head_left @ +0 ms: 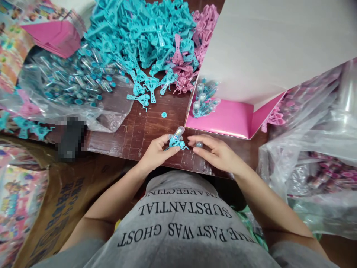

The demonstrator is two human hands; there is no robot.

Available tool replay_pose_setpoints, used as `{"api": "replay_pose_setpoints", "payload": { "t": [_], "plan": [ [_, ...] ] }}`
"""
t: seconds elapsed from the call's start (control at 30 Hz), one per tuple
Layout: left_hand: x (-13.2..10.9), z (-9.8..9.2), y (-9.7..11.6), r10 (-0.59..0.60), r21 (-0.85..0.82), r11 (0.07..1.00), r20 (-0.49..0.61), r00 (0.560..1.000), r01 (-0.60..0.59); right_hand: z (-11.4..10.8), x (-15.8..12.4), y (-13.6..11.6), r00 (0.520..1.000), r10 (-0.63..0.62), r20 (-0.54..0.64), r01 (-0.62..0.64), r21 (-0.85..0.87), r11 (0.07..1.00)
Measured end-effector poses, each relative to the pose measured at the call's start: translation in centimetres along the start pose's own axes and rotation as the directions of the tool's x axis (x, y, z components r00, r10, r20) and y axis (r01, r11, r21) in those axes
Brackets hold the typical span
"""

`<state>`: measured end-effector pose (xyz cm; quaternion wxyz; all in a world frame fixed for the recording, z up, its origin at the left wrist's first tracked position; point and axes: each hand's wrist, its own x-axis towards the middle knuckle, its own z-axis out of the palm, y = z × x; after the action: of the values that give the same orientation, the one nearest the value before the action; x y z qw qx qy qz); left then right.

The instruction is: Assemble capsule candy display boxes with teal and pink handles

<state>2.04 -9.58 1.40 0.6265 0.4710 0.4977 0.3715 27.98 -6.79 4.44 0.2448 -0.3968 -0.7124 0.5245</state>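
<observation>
Over the near edge of the counter (139, 132), the left hand (155, 153) grips a blue plastic piece (174, 143) topped by a clear capsule (180, 131), while the right hand (219, 150), just beside it, pinches a small clear part (199, 144). Beyond them lie a small blue gear (164, 115) and an open pink-bottomed box (234, 117) with capsule-topped pieces (205, 101). Farthest back rises a heap of blue pieces (139, 31).

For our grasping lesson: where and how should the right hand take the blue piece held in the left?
Probably by the clear tube, pinched from the person's right: its rounded end sticks out beyond the fingers of the left hand, which holds the blue piece.
</observation>
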Motion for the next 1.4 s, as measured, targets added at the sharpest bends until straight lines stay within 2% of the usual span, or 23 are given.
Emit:
{"api": "replay_pose_setpoints", "payload": {
  "t": [0.07,0.17,0.37,0.53,0.7,0.8,0.97,1.1,1.17,1.23,1.3,1.4],
  "plan": [
    [0.0,0.0,0.0,0.006,0.045,0.999,-0.02,1.0,-0.005,-0.4,0.0,-0.3,0.998,-0.062,-0.012,0.06,-0.092,0.994],
    [-0.3,-0.2,0.6,-0.035,0.068,0.997,0.012,0.999,0.034,-0.6,0.3,-0.6,0.995,-0.061,-0.083,0.051,-0.115,0.992],
    [-0.3,-0.4,1.7,-0.111,0.067,0.992,0.091,0.99,0.105,0.6,1.0,-0.6,0.987,-0.162,-0.009,0.158,-0.162,0.974],
    [-0.1,0.1,1.7,0.002,0.124,0.992,0.094,0.996,-0.014,1.1,1.0,-1.2,0.98,-0.199,-0.018,0.189,-0.244,0.951],
    [-0.3,0.3,2.1,0.148,0.407,0.895,0.114,0.982,-0.182,0.5,0.7,-1.7,0.999,-0.006,0.043,0.014,-0.202,0.979],
    [-0.1,0.2,2.0,0.194,0.417,0.88,0.123,0.973,-0.228,-0.1,0.2,-1.3,1.0,0.003,0.01,-0.001,-0.162,0.987],
    [0.3,0.9,1.4,0.256,0.453,0.842,0.143,0.956,-0.293,-0.7,-0.5,-0.6,1.0,0.014,-0.021,-0.019,-0.257,0.966],
    [0.7,2.3,1.0,0.246,0.438,0.854,0.133,0.96,-0.279,-0.9,-0.5,-1.4,0.999,-0.016,-0.052,0.002,-0.261,0.965],
    [1.5,2.8,0.5,0.286,0.465,0.832,0.109,0.952,-0.303,-1.4,-0.5,-2.0,0.997,-0.026,-0.069,0.005,-0.289,0.957],
    [2.8,2.9,-0.3,0.382,0.545,0.768,0.031,0.923,-0.336,-2.4,-0.3,-2.5,0.989,-0.044,-0.14,-0.01,-0.363,0.932],
    [4.4,2.9,-1.2,0.461,0.639,0.694,-0.04,0.887,-0.331,-3.7,0.2,-2.7,0.972,-0.072,-0.224,-0.05,-0.497,0.866],
    [6.8,3.1,-2.4,0.495,0.708,0.629,-0.046,0.867,-0.322,-5.3,1.1,-2.5,0.975,-0.079,-0.208,-0.093,-0.704,0.704]
  ]
}}
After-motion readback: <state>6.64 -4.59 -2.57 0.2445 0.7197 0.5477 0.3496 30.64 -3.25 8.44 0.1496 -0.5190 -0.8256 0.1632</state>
